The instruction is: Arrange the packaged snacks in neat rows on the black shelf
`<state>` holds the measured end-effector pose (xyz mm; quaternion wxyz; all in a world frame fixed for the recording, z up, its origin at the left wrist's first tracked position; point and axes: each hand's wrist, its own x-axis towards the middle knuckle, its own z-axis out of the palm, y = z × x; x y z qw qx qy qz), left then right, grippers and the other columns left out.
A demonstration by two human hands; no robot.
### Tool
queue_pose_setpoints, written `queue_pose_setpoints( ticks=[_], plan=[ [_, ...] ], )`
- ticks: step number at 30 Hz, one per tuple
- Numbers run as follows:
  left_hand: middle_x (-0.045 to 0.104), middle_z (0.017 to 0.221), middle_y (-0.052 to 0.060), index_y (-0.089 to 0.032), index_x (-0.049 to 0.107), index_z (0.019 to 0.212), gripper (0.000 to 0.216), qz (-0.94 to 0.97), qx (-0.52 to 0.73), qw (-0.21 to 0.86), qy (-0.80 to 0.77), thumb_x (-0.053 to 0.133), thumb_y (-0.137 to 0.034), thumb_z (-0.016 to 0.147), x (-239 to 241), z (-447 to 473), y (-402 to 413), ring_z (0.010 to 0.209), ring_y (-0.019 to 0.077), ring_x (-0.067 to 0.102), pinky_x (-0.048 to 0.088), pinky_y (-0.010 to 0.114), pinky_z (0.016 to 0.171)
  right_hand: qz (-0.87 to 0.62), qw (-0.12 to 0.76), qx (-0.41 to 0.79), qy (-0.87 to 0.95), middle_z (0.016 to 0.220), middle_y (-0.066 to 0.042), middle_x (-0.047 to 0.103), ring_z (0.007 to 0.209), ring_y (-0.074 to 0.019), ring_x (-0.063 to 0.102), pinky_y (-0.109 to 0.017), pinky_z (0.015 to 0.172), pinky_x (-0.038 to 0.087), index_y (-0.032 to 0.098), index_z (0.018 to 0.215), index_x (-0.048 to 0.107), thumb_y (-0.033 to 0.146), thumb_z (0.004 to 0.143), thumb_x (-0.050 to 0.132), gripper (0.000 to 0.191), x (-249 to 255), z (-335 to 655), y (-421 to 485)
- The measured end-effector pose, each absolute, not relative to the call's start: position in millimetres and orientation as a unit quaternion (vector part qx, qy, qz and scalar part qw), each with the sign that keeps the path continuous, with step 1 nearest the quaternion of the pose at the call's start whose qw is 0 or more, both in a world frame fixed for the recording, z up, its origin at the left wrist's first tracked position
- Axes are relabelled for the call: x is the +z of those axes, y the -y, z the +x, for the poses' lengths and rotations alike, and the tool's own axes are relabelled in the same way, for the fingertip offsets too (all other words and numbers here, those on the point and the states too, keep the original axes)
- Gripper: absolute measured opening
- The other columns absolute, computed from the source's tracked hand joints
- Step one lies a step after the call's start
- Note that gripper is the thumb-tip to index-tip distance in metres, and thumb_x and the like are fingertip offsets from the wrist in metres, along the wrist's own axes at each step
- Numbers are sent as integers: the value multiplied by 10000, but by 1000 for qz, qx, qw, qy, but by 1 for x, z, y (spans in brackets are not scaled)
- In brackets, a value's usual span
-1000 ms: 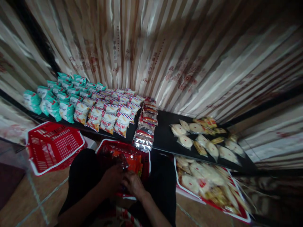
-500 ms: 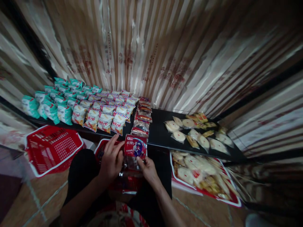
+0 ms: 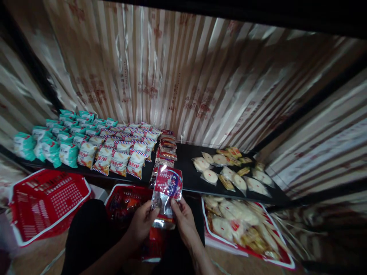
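Clock centred on red pkt, 12 = twd curtain (image 3: 140, 57).

Red pkt (image 3: 169, 183): held up in front of shelf edge, face twd wearer, btwn both hands. Shiny wrap; poss. >1 layer, can't tell.
L hand (image 3: 142, 221), 7–8 o'clock: thumb + fingers narrow, pinching pkt's lower L edge.
R hand (image 3: 185, 219), 5 o'clock: thumb flat on face, fingers hidden behind, pkt gripped btwn.

12: row of small pkts (image 3: 166, 149) on black shelf (image 3: 187, 168); held pkt overlaps its near end in view, contact unclear.
10: white snack bags (image 3: 119, 162), near shelf's front edge; teal bags (image 3: 69, 154) beyond, further L.
3: flat white bags (image 3: 210, 177) + yellow pkts (image 3: 226, 182), loosely spread.
7–8: middle basket (image 3: 123, 186), dark, contents partly hidden by arms. 9: L basket (image 3: 48, 206). 4: R basket (image 3: 282, 256), heaped w/ bags.

Risks (my judgement): slick wrap could slip if pinch eases; thumb pressure could crease pkt; layers, if >1, could slide apart. Low fwd reach may bump row's near end; L sweep may tip front snack bags.
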<state>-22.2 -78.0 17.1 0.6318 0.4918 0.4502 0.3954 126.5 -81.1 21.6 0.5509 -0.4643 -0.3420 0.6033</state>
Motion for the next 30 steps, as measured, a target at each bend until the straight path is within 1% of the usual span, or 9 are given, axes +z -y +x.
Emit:
queue_pose_setpoints(
  ticks=[5,8,12,15,18,20,22,25,30],
  plan=[
    [693,897,69,-156,618,926,316,489,411,625,-450,563,-420,761,38,-8,51,825,226,645,500,325,756,-456,569,595,338,997,-41,690,896,-196,645,-300,791,502,214,1069,576,407,698,732,446,32,137,75],
    [687,898,82,-148,610,960,299,502,425,616,-433,562,-362,756,45,5,30,812,215,641,496,316,746,-483,593,554,329,992,-42,694,883,-211,652,-321,773,515,224,1146,535,403,671,750,551,33,145,57],
    [636,1070,106,-167,517,1180,488,487,480,561,-467,609,-248,707,50,22,-3,812,173,626,499,287,728,-511,625,486,334,946,-39,702,810,-215,661,-324,698,525,227,1294,411,422,656,737,742,38,161,13],
    [576,1187,111,-210,464,1264,615,461,519,519,-499,633,-168,674,55,34,-29,825,149,617,501,257,695,-519,635,436,371,961,-46,696,830,-215,655,-328,714,525,212,1305,407,417,677,700,723,44,173,-29],
    [639,1063,85,-225,534,1206,552,428,523,552,-489,639,-137,672,60,45,-58,785,144,627,494,241,666,-528,635,386,411,1001,-55,684,853,-210,650,-337,743,524,206,1310,411,403,698,661,690,48,182,-74],
    [676,890,62,-194,606,1100,427,393,516,586,-486,636,-129,680,64,53,-77,737,142,631,485,235,655,-536,627,369,429,988,-60,686,842,-208,652,-341,739,524,194,1335,378,403,713,633,704,50,185,-104],
    [676,801,49,-161,649,976,308,348,534,608,-474,641,-110,673,66,59,-98,726,136,630,478,231,670,-549,612,345,452,1010,-70,680,862,-210,649,-338,746,521,183,1333,382,400,719,616,692,50,188,-131],
    [669,748,33,-141,652,859,223,275,584,623,-443,649,-76,646,66,67,-127,696,121,621,475,235,684,-582,573,298,494,1030,-71,676,896,-214,640,-326,758,512,181,1239,498,394,735,584,554,49,191,-165],
    [655,691,14,-139,639,803,213,231,625,605,-435,672,-62,607,56,70,-162,650,116,612,476,257,697,-634,481,244,554,912,-66,697,811,-196,650,-291,725,498,165,1053,616,381,805,482,355,46,191,-201]
  ],
)
